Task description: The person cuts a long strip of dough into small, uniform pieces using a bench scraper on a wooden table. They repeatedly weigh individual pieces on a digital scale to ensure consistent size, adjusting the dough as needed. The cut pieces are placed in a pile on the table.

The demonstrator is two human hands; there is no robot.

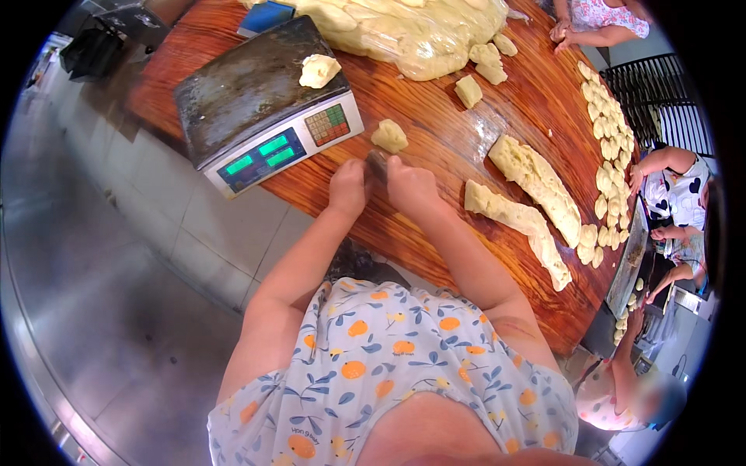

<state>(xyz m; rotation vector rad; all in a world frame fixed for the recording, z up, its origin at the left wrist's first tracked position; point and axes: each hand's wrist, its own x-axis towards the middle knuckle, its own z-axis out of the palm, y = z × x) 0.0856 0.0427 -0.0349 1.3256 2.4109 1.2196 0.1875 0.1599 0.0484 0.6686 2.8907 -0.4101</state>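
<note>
My right hand (412, 183) is closed on a dark tool with a dull blade, perhaps a dough scraper (377, 165), at the near edge of the wooden table. Beside it my left hand (348, 187) is curled close to the tool's other side; whether it grips the tool cannot be told. Just beyond the hands lies a lump of dough (390, 136). A digital scale (245, 93) stands to the left, its display lit, with a dough piece (319, 71) on its far right corner. Two long dough strips (539, 186) (513, 212) lie to the right.
A big dough mass under plastic film (419, 35) lies at the back, near a blue box (266, 18) and cut dough chunks (468, 91). Many small dough pieces (609, 145) line the table's right side. Several people stand beyond the right edge, some with hands at the table and a tray.
</note>
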